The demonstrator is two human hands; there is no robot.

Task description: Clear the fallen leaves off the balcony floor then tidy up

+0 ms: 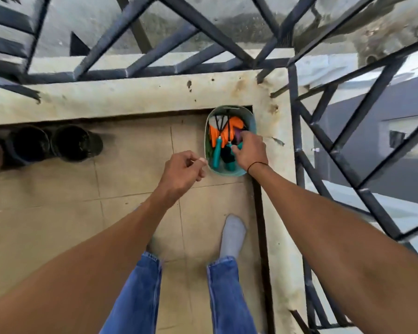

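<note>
- Beige tile makes up the balcony floor point(58, 225); no fallen leaves show on the visible part, so I judge the sweeping done and the tidying in hand.
- Dark metal railing point(299, 131) runs along the pale ledge point(130, 97) from nine o'clock round to three o'clock, with a long drop beyond it.
- Two black pots point(75, 143) stand against the ledge at nine o'clock, well apart from the hands.
- A teal tub point(252, 121) sits in the floor corner at one o'clock, touching the ledge; it holds teal-handled garden tools point(217, 153), something orange and something purple.
- The right hand point(250, 153) reaches into the tub, its grip curled down among the tool handles; whether it holds one or only touches them I cannot tell, since the fingers are hidden.
- The left hand point(182, 172) hovers just beside the tub at its eight o'clock side, thumb and forefinger pinched on something small and pale, too small to name.
- Risks, as I judge them: the tool prongs point up and could snag the reaching fingers; a careless tug could tip the tub and spill the tools; the socked foot point(232, 237) stands near below it, where a falling tool would land.
</note>
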